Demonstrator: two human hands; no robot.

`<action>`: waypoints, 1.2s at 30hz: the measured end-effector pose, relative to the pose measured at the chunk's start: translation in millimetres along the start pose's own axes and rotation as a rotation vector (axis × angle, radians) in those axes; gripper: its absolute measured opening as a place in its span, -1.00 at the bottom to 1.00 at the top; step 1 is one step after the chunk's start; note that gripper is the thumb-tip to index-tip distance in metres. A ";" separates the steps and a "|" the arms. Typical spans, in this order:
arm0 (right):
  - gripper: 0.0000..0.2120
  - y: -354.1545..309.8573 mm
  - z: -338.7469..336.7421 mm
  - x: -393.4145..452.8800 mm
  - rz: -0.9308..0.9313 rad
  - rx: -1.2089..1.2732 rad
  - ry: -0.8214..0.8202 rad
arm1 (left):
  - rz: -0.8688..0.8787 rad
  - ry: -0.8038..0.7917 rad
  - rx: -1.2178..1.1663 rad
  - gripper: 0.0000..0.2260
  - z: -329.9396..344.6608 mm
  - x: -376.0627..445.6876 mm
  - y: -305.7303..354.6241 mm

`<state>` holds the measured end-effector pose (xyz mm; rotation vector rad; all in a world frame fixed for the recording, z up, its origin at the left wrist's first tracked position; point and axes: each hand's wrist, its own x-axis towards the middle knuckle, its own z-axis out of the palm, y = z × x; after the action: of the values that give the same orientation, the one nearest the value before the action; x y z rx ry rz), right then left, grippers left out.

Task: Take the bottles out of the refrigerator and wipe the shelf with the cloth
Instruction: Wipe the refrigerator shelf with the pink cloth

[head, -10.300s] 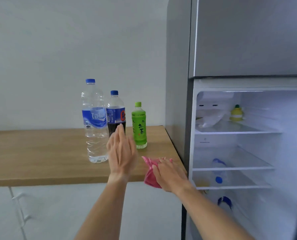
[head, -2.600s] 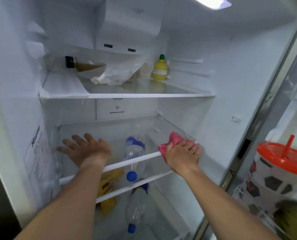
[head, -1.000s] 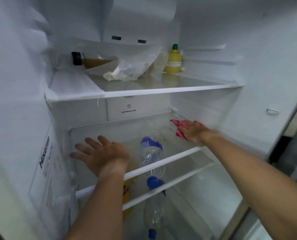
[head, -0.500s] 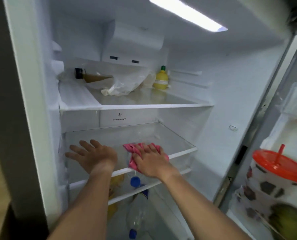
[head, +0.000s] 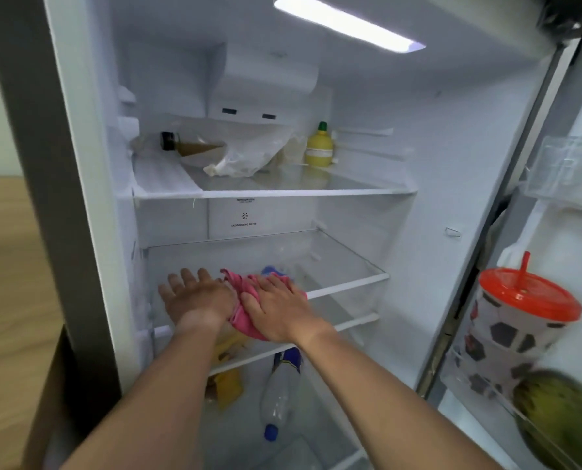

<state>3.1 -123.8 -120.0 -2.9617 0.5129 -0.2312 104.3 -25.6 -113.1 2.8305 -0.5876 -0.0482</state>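
Note:
The refrigerator stands open in front of me. My right hand presses a pink cloth flat onto the middle glass shelf, near its front left. My left hand lies flat and open on the same shelf, touching the cloth's left side. No bottle stands on this shelf. Under the glass, a clear plastic bottle with a blue cap lies on its side lower down.
The top shelf holds a yellow lemon-shaped bottle, a crumpled plastic bag and a dark-capped bottle lying down. A yellow packet sits below. The door rack holds a red-lidded cup and a green fruit. Wooden counter at left.
My right hand has swept the cloth from the shelf's back right to the front left, until it meets my left hand. My left hand has stayed on the shelf.

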 end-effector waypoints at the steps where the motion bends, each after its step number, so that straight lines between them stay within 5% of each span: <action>1: -0.47 3.8 -1.1 0.2 0.004 -0.002 -0.007 | 0.008 -0.013 0.008 -0.48 -0.6 -4.8 -3.1; 13: -0.40 35.6 -17.3 1.1 0.302 -0.093 -0.126 | 0.032 0.056 0.001 -0.41 -1.3 -45.6 -22.8; 23: -0.43 11.1 -1.5 -5.5 -0.178 0.040 -0.086 | 0.067 0.021 -0.079 -0.44 -8.7 -49.0 -28.0; 30: -0.46 5.2 4.3 -20.4 -0.250 0.002 0.044 | 0.111 0.146 -0.266 -0.62 -3.1 -50.9 -25.8; 33: -0.29 1.0 5.6 -23.4 -0.193 0.077 0.004 | 0.071 0.160 -0.426 -0.45 -7.4 -54.2 -23.8; 36: 0.01 1.1 -7.4 -22.2 -0.011 0.344 -0.160 | 0.075 0.170 -0.407 -0.61 -8.5 -54.5 -26.0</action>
<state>-19.2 -118.0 -115.8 -2.6206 0.3918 -0.0722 65.1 21.1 -112.4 2.3891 -0.5712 0.0771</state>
